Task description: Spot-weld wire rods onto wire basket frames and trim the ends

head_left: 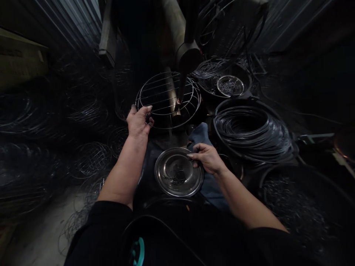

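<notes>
My left hand [139,121] is closed on the left rim of a round wire grid [155,96] that lies under a dark welding head [188,59] at the middle. My right hand [206,158] pinches the right edge of a shiny metal dish [174,173] that rests low in front of me, on my lap as far as I can tell. A blue cloth [200,133] lies just behind that hand.
A thick coil of dark wire rings [251,129] sits at the right. Behind it a dark bowl holds a second small metal dish [230,85] and wire pieces. Stacks of finished wire grids [91,157] fill the left side. Corrugated walls stand behind.
</notes>
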